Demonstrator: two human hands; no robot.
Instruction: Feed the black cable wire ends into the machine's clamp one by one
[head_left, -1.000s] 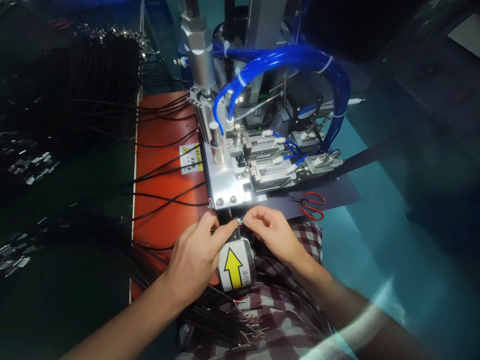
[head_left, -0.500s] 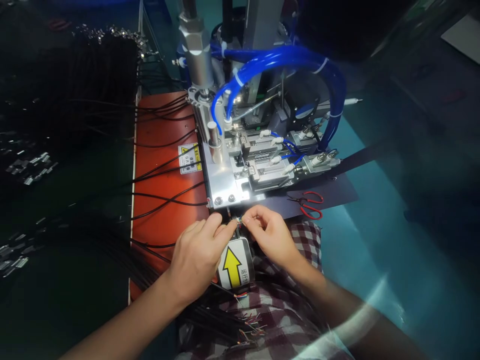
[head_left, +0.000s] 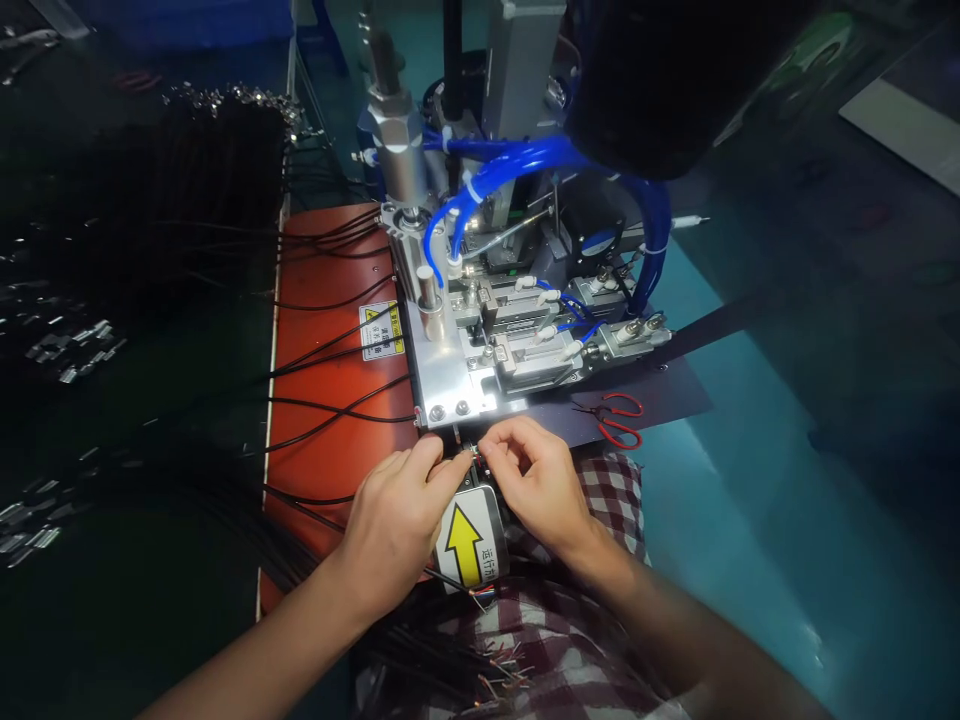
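Note:
My left hand (head_left: 397, 515) is closed, its thumb and fingers pinched at a small metallic piece (head_left: 475, 456) near the machine's front edge. From the other side my right hand (head_left: 536, 480) pinches at the same spot, thumb against forefinger. What lies between the fingertips is tiny and partly covered; a bit of red shows there. Just below the hands is a white plate with a yellow arrow (head_left: 465, 545). The machine's silver block (head_left: 442, 375) stands right beyond the fingertips.
Red-handled scissors (head_left: 619, 419) lie on the dark plate right of my hands. Black cables (head_left: 322, 403) cross the orange surface (head_left: 315, 345) at left. Blue hoses (head_left: 525, 160) arch over the machine. Loose cable ends (head_left: 502, 670) with bared wires rest near my lap.
The view has shifted slightly, so the machine appears a little lower. Both hands keep their pinch at the same spot, with only slight finger movement.

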